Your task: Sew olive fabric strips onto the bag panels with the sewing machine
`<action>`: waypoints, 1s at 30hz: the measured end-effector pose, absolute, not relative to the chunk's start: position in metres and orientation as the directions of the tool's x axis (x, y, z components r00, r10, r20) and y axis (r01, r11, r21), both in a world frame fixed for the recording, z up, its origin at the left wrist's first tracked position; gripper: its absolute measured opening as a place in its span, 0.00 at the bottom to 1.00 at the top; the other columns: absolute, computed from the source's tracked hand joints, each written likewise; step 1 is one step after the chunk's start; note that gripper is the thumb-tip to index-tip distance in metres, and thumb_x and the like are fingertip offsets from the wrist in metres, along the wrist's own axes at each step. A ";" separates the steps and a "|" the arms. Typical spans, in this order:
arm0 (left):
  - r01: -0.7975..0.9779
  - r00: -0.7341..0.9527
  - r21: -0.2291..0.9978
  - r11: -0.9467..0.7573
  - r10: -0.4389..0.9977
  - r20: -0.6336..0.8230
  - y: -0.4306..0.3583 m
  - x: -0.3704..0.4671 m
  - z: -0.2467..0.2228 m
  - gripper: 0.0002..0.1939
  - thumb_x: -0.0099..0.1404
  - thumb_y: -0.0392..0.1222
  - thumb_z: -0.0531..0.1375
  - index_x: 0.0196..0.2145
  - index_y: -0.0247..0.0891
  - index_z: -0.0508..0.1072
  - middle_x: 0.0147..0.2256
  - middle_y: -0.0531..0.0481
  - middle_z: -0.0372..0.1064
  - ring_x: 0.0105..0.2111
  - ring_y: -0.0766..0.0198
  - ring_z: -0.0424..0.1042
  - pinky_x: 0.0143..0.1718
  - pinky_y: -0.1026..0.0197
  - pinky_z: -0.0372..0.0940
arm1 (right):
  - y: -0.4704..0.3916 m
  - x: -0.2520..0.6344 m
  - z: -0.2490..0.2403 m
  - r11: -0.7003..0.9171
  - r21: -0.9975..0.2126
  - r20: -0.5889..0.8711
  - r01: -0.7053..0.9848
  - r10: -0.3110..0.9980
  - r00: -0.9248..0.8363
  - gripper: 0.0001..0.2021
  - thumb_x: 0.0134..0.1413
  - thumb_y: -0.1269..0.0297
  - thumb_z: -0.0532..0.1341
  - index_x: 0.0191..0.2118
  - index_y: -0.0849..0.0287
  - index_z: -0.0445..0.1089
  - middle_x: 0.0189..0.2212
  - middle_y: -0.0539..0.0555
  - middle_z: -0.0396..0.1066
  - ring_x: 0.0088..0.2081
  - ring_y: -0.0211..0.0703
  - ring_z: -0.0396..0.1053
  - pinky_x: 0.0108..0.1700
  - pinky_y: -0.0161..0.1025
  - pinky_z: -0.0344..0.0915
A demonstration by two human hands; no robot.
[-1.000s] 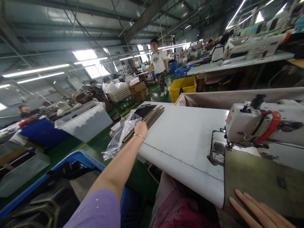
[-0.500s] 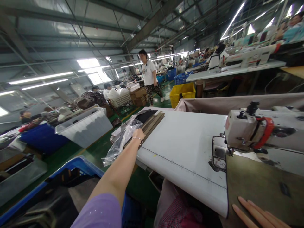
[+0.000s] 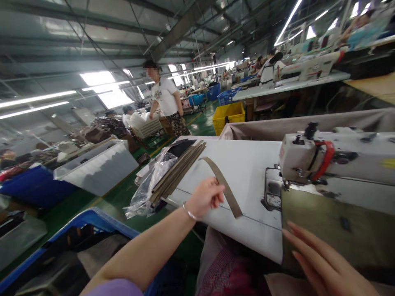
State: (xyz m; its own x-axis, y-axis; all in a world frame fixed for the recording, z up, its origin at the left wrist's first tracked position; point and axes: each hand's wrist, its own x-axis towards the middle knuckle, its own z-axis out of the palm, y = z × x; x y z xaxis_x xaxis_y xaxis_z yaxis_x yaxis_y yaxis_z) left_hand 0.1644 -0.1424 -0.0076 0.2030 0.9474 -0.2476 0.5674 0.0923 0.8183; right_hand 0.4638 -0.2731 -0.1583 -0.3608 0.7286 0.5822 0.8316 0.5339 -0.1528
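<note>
My left hand [image 3: 206, 198] is closed on an olive fabric strip [image 3: 226, 191], pinched near its middle above the white table [image 3: 249, 164]. The strip curves, its far end bending left. Behind that hand lies a pile of similar strips [image 3: 177, 170], beside a clear plastic bag [image 3: 151, 185] at the table's left edge. Fingers stretched out, my right hand [image 3: 327, 257] is over the near left part of a large olive fabric piece [image 3: 327, 213]. That piece lies beside the needle area of the sewing machine [image 3: 304, 156]. A small dark slot or mark shows on the fabric.
A blue crate [image 3: 95, 216] with dark material stands low at my left. Beyond it are a white bin [image 3: 101, 168] and a blue bin [image 3: 33, 187]. A yellow crate [image 3: 228, 115] sits past the table. A person [image 3: 168, 98] in a white shirt is in the aisle.
My left hand has left the pile and moved right and nearer, carrying one strip. My right hand has moved slightly up and left. The person in the aisle appears closer.
</note>
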 end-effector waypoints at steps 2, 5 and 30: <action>0.478 0.422 0.861 0.174 0.814 -0.399 -0.199 0.199 -0.037 0.14 0.63 0.49 0.54 0.37 0.35 0.67 0.22 0.51 0.70 0.13 0.70 0.63 0.15 0.69 0.58 | -0.269 0.442 -0.132 0.446 -0.191 0.540 0.875 0.792 -0.286 0.29 0.60 0.64 0.56 0.67 0.52 0.53 0.65 0.62 0.53 0.59 0.55 0.62 0.54 0.51 0.68; 0.365 0.723 0.788 0.496 0.381 -0.576 -0.255 0.219 -0.067 0.12 0.56 0.45 0.58 0.35 0.35 0.66 0.19 0.53 0.68 0.12 0.70 0.62 0.15 0.68 0.59 | -0.263 0.424 -0.117 0.423 -0.167 0.472 0.891 0.828 -0.304 0.27 0.58 0.74 0.55 0.63 0.53 0.60 0.58 0.63 0.62 0.55 0.53 0.65 0.52 0.50 0.69; 0.157 0.957 -0.080 -0.984 0.132 0.257 -0.109 0.281 -0.088 0.19 0.72 0.35 0.49 0.59 0.32 0.62 0.56 0.38 0.65 0.57 0.55 0.64 0.57 0.52 0.64 | -0.212 0.498 -0.102 0.355 -0.152 0.246 0.922 0.917 -0.313 0.32 0.64 0.53 0.52 0.67 0.64 0.49 0.67 0.64 0.47 0.67 0.54 0.46 0.65 0.54 0.52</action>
State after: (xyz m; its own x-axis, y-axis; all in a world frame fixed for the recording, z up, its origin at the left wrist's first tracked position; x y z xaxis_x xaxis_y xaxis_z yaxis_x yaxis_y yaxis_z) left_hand 0.2815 -0.1094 -0.0878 0.9574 0.1319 0.2569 0.1571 -0.9843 -0.0802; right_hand 0.4976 -0.2118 -0.1025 -0.3127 0.9175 0.2459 0.9224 0.3551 -0.1519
